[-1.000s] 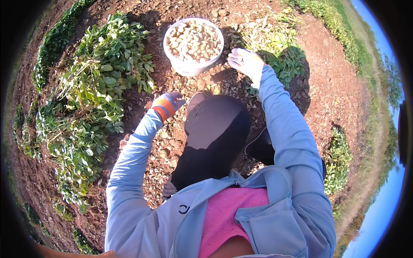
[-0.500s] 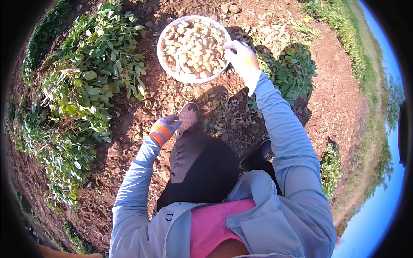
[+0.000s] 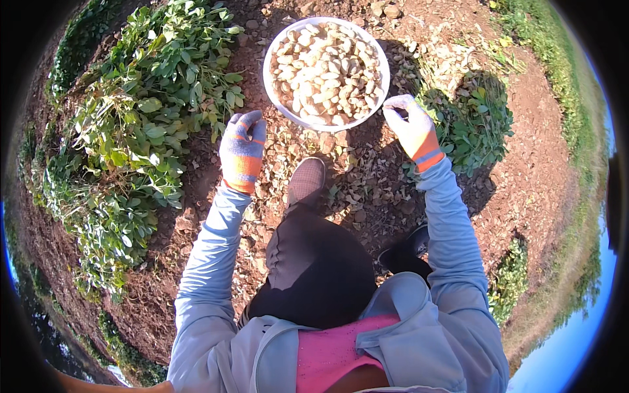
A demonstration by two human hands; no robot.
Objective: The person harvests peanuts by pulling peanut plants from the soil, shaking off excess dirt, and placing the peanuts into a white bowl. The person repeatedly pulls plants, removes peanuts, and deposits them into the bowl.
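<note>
A round white tub heaped with unshelled peanuts stands on the ground in front of me. Beside its lower right rim is my right hand, in a white and orange glove. The thumb and bent forefinger there stay apart, with a gap between them and nothing seen inside. My left hand, gloved in grey and orange, hovers to the left of the tub and below it. Its fingers are loosely bent, the thumb stands off from them, and it holds nothing visible.
Pulled leafy plants lie in a long heap on the left. Another green leafy pile is right of the tub. Dry leaves and stones litter the reddish soil. My brown shoe stands just below the tub.
My left hand has risen toward the tub. My right hand has come off the tub's right rim to just beside it. The tub appears farther right and slightly higher in view.
</note>
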